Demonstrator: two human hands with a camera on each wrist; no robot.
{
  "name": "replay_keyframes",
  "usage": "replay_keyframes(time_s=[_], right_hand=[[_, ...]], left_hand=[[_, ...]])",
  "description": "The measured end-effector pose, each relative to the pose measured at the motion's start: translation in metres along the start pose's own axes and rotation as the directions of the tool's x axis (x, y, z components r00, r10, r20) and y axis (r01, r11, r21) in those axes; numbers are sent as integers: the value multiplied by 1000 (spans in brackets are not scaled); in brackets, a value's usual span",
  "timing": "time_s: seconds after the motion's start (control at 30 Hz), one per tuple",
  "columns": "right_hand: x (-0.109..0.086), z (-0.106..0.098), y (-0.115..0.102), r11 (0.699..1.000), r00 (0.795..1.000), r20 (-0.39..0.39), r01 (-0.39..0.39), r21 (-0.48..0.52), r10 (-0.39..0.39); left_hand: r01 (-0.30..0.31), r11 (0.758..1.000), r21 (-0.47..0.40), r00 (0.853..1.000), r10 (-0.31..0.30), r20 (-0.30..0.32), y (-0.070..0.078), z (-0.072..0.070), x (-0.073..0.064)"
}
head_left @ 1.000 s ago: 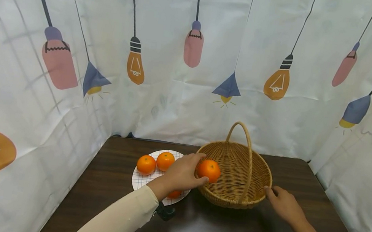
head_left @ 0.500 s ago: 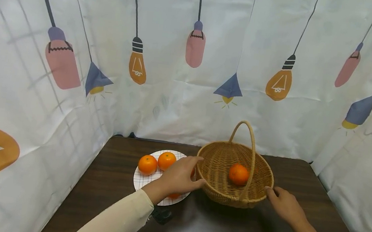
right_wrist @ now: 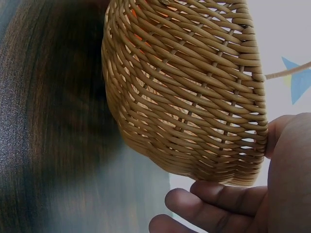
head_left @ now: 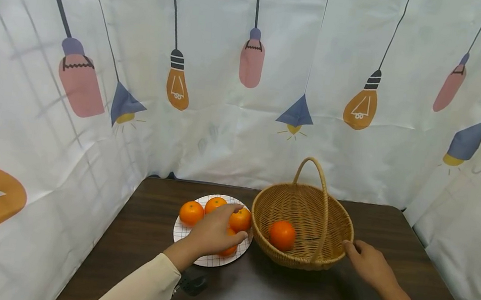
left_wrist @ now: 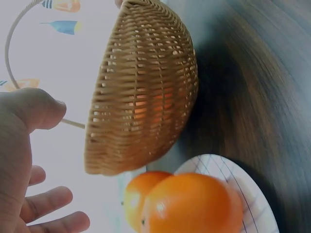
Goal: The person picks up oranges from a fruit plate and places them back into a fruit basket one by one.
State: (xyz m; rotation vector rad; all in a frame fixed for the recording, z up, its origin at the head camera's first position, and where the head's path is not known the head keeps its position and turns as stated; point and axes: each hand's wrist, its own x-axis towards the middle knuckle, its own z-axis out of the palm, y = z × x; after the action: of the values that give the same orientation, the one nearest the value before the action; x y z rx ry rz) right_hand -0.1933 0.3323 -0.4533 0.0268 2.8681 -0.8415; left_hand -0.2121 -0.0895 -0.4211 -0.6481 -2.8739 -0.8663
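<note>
My left hand point(head_left: 211, 233) hovers over the white plate point(head_left: 184, 232), thumb and fingers spread apart with nothing between them. Several tangerines point(head_left: 191, 213) lie on that plate, which has a thin grid pattern; the hand partly covers some of them. Just right of the plate stands a wicker basket point(head_left: 294, 261) with a tall arched handle point(head_left: 324, 214). Inside it, toward the left wall, sits one tangerine point(head_left: 282, 235). My right hand point(head_left: 367, 266) holds the basket's right rim, the thumb over the edge and the fingers outside, as the right wrist view shows.
All of this is on a dark wooden table point(head_left: 268, 296). A white curtain point(head_left: 208, 156) printed with hanging lamps stands behind the table and along both sides.
My left hand has let go of a tangerine into the basket and moved left, back over the plate. That tangerine rolled right, then back left. The right hand stays on the rim.
</note>
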Motion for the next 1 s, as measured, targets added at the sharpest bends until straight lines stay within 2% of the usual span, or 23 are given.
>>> replay_keyframes(time_s=[0.2, 0.5, 0.77, 1.0], right_hand=[[0, 0, 1, 1000, 1000, 0, 8, -2, -8], [2, 1, 3, 1000, 1000, -3, 13, -1, -13], [3, 2, 5, 1000, 1000, 6, -3, -6, 3], [2, 2, 4, 1000, 1000, -1, 1, -5, -1]], left_hand=[[30, 999, -22, 999, -30, -17, -13, 0, -7], [28, 999, -29, 998, -29, -54, -26, 0, -18], [48, 999, -10, 997, -48, -59, -38, 7, -24], [23, 999, -27, 997, -25, -69, -50, 19, -29]])
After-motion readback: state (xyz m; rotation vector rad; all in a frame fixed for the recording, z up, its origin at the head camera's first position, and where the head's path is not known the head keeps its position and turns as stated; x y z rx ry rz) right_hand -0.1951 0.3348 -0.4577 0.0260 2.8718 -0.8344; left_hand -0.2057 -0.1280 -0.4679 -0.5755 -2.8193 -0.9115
